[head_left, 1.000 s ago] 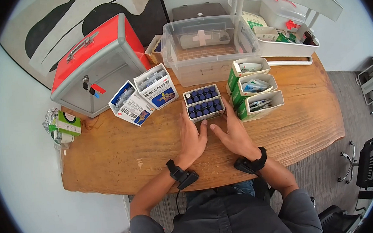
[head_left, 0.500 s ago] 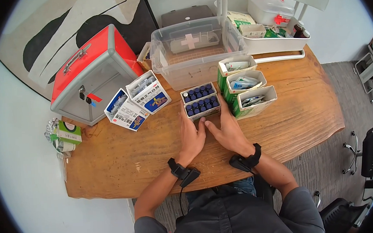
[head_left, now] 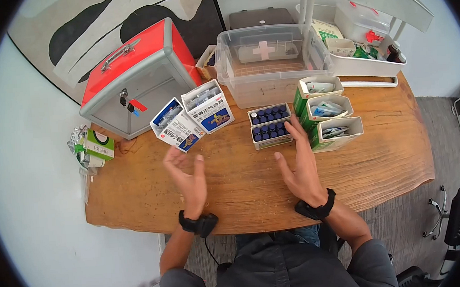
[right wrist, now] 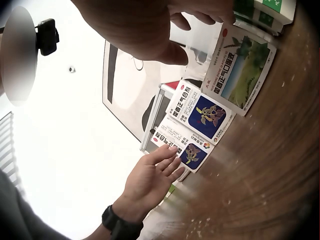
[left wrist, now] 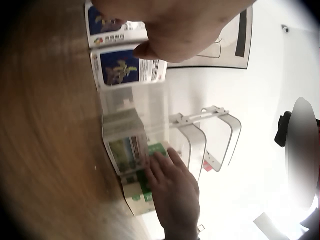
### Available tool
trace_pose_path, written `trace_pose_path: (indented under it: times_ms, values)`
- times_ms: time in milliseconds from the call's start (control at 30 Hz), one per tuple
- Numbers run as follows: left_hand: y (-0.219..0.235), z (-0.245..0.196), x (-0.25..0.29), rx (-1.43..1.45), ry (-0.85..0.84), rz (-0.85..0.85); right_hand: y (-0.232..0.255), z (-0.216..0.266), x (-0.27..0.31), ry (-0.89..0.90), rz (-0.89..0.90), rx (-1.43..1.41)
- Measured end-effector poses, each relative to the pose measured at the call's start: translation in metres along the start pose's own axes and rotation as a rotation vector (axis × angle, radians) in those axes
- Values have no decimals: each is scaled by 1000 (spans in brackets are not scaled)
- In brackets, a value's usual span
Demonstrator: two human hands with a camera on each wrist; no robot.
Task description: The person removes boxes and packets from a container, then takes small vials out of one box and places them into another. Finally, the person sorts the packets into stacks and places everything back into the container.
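Two small open boxes of blue-capped vials stand one behind the other at the middle of the table. My right hand lies along their right side, fingers extended, fingertips at the boxes' edge. To the left, two white-and-blue medicine boxes filled with packets stand side by side, the left one tilted. My left hand is just in front of that tilted box, fingers loosely bent and thumb apart, holding nothing. The right wrist view shows the landscape picture on the front vial box.
Three green-and-white boxes of packets stand right of the vials. Behind are a clear plastic bin and a white tray of supplies. A red-and-grey case stands back left, with a small green box beside it.
My left hand has left the vial boxes and moved left to the white-and-blue boxes. My right hand stays by the vial boxes, its thumb now farther from them. The head view has shifted.
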State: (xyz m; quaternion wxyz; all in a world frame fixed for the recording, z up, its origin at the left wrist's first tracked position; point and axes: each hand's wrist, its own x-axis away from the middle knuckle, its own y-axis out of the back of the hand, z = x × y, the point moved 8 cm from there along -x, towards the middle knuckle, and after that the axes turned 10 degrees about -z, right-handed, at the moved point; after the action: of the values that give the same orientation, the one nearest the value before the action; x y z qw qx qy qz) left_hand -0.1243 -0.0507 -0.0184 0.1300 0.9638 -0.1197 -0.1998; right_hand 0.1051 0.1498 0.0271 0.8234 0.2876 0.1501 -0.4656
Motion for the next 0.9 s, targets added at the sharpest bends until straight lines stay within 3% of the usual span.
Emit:
trace_pose_path:
  times_ms: [67, 100, 200, 267, 367, 400, 667, 767, 833, 900]
  values:
    - [25, 0, -23, -66, -32, -256, 5, 4, -1, 64, -43, 23]
    - [24, 4, -35, -66, -36, -258, 6, 4, -3, 66, -45, 21]
    - [12, 14, -66, 140, -119, -182, 15, 14, -7, 176, -126, -66]
    - [-5, 22, -76, 248, -40, 17, 9, 1, -6, 5, -69, -276]
    - [-7, 31, -82, 381, 62, 87, 3, -15, -5, -112, -46, -374]
    - [-5, 29, -82, 435, 13, 79, 5, -16, -5, -115, -51, -374]
    - [19, 20, -47, 382, 164, 179, 0, -14, -6, -177, 77, -332]
    - [1, 9, -33, 443, 178, 290, -6, -17, -4, -203, 124, -338]
    - [-15, 24, -31, 462, 186, 325, -8, -19, -3, -210, 135, -332]
    - [-28, 25, -35, 493, 68, 295, -9, -21, -4, -214, 143, -325]
